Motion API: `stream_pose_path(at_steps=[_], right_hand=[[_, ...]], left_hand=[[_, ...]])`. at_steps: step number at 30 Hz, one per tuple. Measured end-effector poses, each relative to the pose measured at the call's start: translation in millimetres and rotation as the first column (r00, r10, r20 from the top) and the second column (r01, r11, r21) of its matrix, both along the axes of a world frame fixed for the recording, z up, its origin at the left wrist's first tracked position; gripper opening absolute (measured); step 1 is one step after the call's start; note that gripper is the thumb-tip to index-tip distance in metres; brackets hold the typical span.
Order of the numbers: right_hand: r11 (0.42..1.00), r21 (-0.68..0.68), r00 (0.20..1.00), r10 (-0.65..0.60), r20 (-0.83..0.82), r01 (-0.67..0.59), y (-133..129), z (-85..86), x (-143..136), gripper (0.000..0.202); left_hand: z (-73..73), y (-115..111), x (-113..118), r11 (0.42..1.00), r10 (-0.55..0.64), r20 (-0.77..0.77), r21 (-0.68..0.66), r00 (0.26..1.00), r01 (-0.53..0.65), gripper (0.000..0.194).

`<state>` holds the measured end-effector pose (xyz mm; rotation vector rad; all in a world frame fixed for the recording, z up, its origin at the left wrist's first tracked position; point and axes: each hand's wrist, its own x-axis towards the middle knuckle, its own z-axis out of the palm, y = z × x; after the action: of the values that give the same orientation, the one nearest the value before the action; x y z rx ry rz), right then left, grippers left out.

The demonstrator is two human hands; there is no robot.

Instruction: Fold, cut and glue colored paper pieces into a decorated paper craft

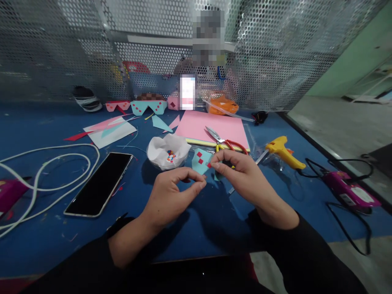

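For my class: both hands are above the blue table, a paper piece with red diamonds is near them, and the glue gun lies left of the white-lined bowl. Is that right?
Not quite: the head view shows the glue gun right of the white-lined bowl. The rest holds: left hand and right hand above the blue table, the paper piece near them.

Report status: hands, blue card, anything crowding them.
Left hand pinched, contents unclear. Right hand pinched by the blue card, hold unclear. Card bears red diamonds. Bowl close left, scissors just beyond right hand.
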<state>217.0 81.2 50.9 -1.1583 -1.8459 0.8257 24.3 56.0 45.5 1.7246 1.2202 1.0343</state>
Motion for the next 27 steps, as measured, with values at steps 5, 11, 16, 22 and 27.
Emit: stream_pose_path(at_steps=[5, 11, 16, 22, 27], right_hand=[[0.997, 0.067, 0.996, -0.048, 0.071, 0.044, -3, 1.0, 0, 0.009], [0.989, 0.146, 0.992, -0.011, 0.124, -0.007, -7, 0.4, -6, 0.010], [0.968, 0.250, 0.990, -0.030, 0.136, -0.005, -9, -2.2, -10, 0.010], [0.881, 0.465, 0.961, -0.197, 0.194, 0.087, -15, -8.5, -16, 0.010], [0.880, 0.470, 0.951, -0.202, 0.232, 0.072, -18, -11.0, -22, 0.008]], left_hand=[[-2.0, 4, -1, 0.989, 0.089, 0.193, -0.133, 0.977, -0.063, 0.024], [-5.5, 8, -1, 0.932, 0.076, 0.332, -0.359, 0.940, 0.052, 0.016], [-3.7, 7, 0, 0.903, 0.099, 0.344, -0.425, 0.934, 0.061, 0.011], [-2.8, 6, 1, 0.876, 0.202, 0.400, -0.482, 0.894, 0.017, 0.013], [-4.8, 6, 1, 0.888, 0.197, 0.420, -0.460, 0.886, 0.020, 0.015]])
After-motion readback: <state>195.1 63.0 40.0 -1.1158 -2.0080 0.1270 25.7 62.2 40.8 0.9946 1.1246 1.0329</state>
